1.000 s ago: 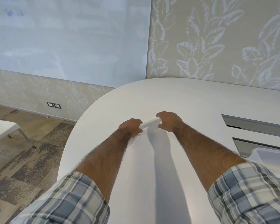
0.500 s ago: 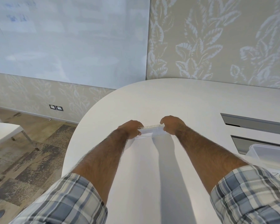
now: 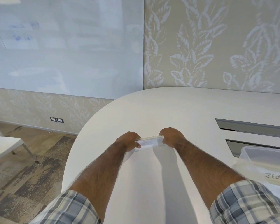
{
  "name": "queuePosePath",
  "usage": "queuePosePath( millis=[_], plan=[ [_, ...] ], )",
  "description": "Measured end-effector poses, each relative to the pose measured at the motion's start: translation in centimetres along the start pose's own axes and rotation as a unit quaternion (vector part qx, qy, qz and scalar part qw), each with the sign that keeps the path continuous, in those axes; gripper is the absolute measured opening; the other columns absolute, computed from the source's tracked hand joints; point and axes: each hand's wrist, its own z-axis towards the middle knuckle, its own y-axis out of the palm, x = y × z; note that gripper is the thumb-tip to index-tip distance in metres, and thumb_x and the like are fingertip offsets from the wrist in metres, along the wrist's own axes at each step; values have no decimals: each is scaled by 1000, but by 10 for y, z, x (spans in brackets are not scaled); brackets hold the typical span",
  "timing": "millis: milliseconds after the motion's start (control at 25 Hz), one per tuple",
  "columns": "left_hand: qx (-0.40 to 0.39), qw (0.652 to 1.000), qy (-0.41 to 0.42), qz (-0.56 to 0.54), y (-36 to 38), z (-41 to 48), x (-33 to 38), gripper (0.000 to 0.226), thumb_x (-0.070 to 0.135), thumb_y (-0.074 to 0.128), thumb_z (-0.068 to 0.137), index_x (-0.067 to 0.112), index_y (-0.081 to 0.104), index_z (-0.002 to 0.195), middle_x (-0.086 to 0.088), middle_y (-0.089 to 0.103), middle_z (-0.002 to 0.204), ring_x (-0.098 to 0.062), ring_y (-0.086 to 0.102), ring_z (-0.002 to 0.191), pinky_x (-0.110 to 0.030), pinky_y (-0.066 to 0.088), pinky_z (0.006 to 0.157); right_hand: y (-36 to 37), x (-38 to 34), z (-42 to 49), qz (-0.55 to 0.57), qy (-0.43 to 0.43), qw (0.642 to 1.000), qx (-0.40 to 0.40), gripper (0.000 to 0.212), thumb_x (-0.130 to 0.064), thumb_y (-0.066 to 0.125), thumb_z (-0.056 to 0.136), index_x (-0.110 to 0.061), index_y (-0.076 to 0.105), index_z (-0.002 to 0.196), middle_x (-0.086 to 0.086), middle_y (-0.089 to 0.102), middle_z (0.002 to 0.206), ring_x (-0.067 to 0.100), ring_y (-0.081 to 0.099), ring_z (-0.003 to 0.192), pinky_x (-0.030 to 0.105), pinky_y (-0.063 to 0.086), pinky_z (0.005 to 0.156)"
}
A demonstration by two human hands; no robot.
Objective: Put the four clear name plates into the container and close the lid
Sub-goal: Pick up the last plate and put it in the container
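A clear name plate [image 3: 149, 140] is held level a little above the white table [image 3: 176, 110], gripped at both ends. My left hand [image 3: 128, 141] pinches its left end and my right hand [image 3: 172, 136] pinches its right end. At the right edge stands the clear plastic container [image 3: 263, 155], with no lid on it and only partly in view. A white card reading "ZEBRA" [image 3: 276, 176] lies in front of the container; whether it belongs to another name plate I cannot tell.
Two grey cable slots [image 3: 252, 127] are set into the table top to the right of my hands. The table's rounded left edge drops to a patterned floor, with a white chair [image 3: 5, 143] at far left. A whiteboard and leaf-patterned wall stand behind.
Both hands have turned the name plate from a tilt to level, and the view has shifted right, showing more of the container and the ZEBRA card.
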Motion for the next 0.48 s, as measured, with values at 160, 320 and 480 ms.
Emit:
queuePosePath(
  millis=[160,320,480],
  plan=[
    [4,1000,5,2,-6,-10,9,48,38,73,82,28,63,128,8,61,132,-15,53,126,-42,46,103,-8,4,-17,-5,-2,1000,5,43,-15,60,87,-23,58,130,1,58,133,21,53,125,32,41,102],
    [17,1000,15,9,-21,-19,37,49,38,72,83,27,63,130,9,61,133,-15,52,127,-43,45,104,-32,21,-37,-3,-3,1000,28,42,-19,65,85,-24,60,126,0,59,131,20,53,123,31,40,101],
    [36,999,30,-1,-36,-28,83,47,37,73,82,28,65,128,10,63,130,-15,55,123,-43,46,103,-70,49,-68,-8,5,998,55,38,-20,67,83,-25,64,120,-1,63,125,20,56,118,32,43,96]
  ],
)
